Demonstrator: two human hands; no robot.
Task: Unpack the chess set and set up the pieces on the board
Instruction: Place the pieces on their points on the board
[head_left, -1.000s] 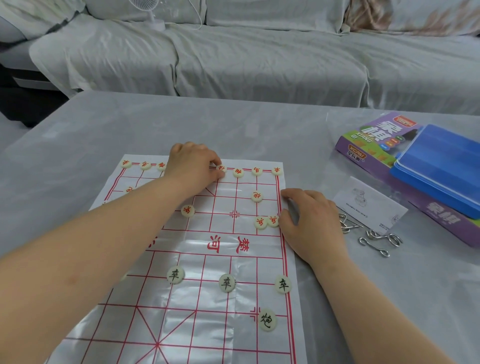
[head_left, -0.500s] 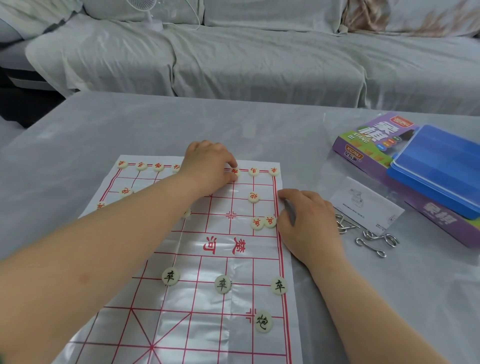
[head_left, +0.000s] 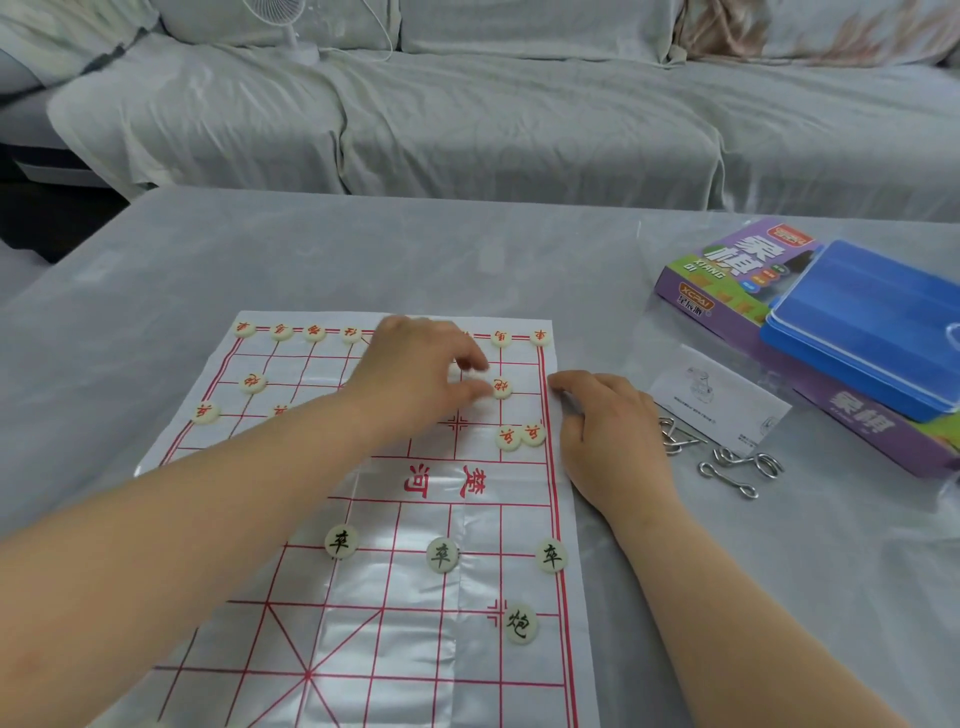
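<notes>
Red pieces (head_left: 252, 383) nearly set on board (head_left: 363, 597); only four black pieces (head_left: 340, 541) down; left hand (head_left: 415, 379) grip unclear, right hand (head_left: 608, 431) slack.

Creased glossy board (head_left: 384, 623) with red grid lies flat, red-lettered discs (head_left: 509, 437) on its far half, black-lettered discs (head_left: 442, 554) nearer.

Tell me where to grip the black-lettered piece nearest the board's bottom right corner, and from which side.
Pinch the piece by its rim, thumb and finger on opposite edges, coming straight down. It is a flat disc lying face up on the board, with no neighbours touching.
</notes>
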